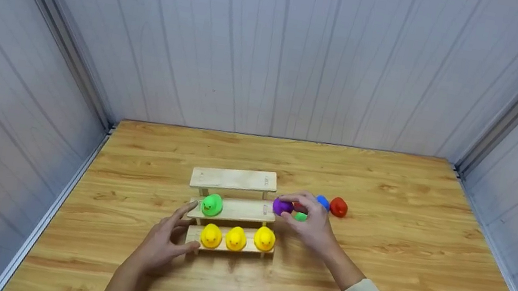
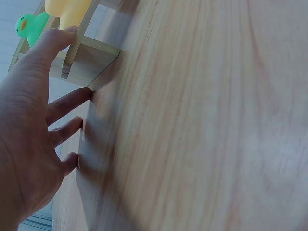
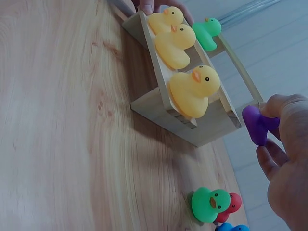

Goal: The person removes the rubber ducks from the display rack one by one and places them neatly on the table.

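Note:
My right hand (image 1: 314, 224) pinches a purple rubber duck (image 1: 283, 207) between thumb and fingers at the right end of the middle step. The wooden three-step stand (image 1: 242, 210) bears a green rubber duck (image 1: 211, 205) on the left of that step. Three yellow rubber ducks (image 1: 235, 238) line the lowest step. At the stand's left end is my left hand (image 1: 162, 243), its thumb touching the lowest step's front corner. In the left wrist view several of its fingers (image 2: 67, 106) are spread beside the stand; the index finger is hidden there.
Right of the stand, a second green duck (image 3: 210, 204), a red duck (image 3: 234, 203) and a blue duck (image 3: 232, 227) sit close together. Another red duck (image 1: 338, 207) is farther right. Pale panels (image 1: 281, 48) enclose the wooden tabletop (image 1: 406, 246) at the back and sides.

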Action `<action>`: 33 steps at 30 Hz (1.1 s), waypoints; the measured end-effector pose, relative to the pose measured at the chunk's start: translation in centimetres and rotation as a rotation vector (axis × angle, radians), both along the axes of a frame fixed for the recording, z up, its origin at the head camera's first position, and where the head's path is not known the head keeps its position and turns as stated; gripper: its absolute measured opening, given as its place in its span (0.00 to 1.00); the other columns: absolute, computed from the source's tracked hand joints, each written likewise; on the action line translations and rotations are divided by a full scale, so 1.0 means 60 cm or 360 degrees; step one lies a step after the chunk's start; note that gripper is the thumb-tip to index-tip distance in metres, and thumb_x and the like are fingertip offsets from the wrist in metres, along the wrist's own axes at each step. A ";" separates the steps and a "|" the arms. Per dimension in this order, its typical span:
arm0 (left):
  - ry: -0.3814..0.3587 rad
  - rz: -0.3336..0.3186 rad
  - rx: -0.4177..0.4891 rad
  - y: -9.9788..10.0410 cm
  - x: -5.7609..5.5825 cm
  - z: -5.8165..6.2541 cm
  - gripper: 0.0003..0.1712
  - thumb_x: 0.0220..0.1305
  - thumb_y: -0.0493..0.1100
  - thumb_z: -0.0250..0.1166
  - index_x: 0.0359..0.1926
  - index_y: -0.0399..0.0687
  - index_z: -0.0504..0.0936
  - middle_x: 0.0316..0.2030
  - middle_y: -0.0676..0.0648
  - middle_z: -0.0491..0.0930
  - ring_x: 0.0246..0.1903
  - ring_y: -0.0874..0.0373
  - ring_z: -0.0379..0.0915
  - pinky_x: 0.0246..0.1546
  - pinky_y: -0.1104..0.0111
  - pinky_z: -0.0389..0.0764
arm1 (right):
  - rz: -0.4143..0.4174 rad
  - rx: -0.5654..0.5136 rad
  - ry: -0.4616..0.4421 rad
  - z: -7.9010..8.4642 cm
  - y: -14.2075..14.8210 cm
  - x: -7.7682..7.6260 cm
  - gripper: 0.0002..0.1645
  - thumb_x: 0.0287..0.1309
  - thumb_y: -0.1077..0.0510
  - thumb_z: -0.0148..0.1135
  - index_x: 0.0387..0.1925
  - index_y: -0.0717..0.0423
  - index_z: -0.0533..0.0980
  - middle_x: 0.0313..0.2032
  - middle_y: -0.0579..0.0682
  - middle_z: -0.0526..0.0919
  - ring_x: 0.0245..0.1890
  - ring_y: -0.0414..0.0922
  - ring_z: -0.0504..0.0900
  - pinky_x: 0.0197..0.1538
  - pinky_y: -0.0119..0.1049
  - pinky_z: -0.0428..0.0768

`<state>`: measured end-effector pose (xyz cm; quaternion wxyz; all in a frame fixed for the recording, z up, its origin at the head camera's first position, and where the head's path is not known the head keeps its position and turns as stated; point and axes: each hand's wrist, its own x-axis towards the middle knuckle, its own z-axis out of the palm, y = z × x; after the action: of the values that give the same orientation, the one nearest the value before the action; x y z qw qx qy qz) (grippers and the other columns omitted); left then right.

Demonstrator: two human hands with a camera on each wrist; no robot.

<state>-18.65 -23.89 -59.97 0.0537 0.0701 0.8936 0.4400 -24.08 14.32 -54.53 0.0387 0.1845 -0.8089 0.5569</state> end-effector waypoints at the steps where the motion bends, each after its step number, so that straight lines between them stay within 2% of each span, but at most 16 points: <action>1: -0.0001 0.0001 0.0002 0.001 0.000 0.000 0.54 0.71 0.55 0.81 0.89 0.69 0.61 0.74 0.33 0.82 0.77 0.31 0.75 0.82 0.23 0.57 | -0.0011 0.0008 -0.0006 -0.001 0.004 0.000 0.19 0.69 0.68 0.76 0.60 0.59 0.88 0.61 0.62 0.87 0.62 0.60 0.88 0.68 0.54 0.89; 7: 0.0013 -0.0010 0.0011 0.003 0.000 0.000 0.54 0.71 0.54 0.81 0.89 0.67 0.61 0.73 0.33 0.83 0.77 0.30 0.75 0.82 0.23 0.56 | -0.0100 0.0051 -0.0034 -0.002 0.026 0.000 0.20 0.69 0.68 0.77 0.60 0.57 0.89 0.60 0.60 0.87 0.63 0.58 0.88 0.68 0.51 0.89; 13: 0.0027 -0.0025 0.0003 0.005 -0.001 -0.001 0.54 0.71 0.55 0.80 0.90 0.66 0.60 0.73 0.34 0.84 0.79 0.29 0.72 0.82 0.23 0.55 | -0.0162 0.0077 -0.0049 -0.004 0.054 -0.002 0.20 0.67 0.73 0.75 0.58 0.59 0.89 0.60 0.61 0.87 0.63 0.59 0.89 0.68 0.48 0.90; 22: 0.0013 -0.0006 -0.0009 0.003 0.000 0.000 0.55 0.70 0.56 0.81 0.89 0.70 0.61 0.72 0.37 0.85 0.79 0.30 0.71 0.82 0.25 0.56 | -0.0205 0.0020 -0.0009 -0.022 0.094 -0.003 0.19 0.66 0.74 0.75 0.56 0.62 0.89 0.59 0.64 0.87 0.58 0.60 0.91 0.61 0.33 0.90; 28: -0.0001 0.0007 -0.0002 0.002 0.000 -0.002 0.54 0.70 0.57 0.81 0.89 0.72 0.61 0.73 0.38 0.85 0.79 0.31 0.70 0.83 0.24 0.56 | -0.0251 0.0054 -0.0014 -0.031 0.112 -0.001 0.19 0.65 0.74 0.77 0.56 0.62 0.90 0.54 0.62 0.87 0.59 0.56 0.89 0.63 0.36 0.91; 33: 0.0022 0.0003 -0.0022 0.003 0.000 -0.002 0.55 0.70 0.57 0.81 0.89 0.71 0.60 0.73 0.37 0.85 0.79 0.29 0.70 0.82 0.23 0.57 | -0.0287 0.0078 -0.0026 -0.040 0.122 0.000 0.19 0.65 0.73 0.77 0.56 0.62 0.90 0.52 0.61 0.86 0.59 0.59 0.89 0.65 0.42 0.91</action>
<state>-18.62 -23.74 -60.11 0.0477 0.0721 0.8971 0.4333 -24.09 21.64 -56.90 0.0775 0.1074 -0.8358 0.5328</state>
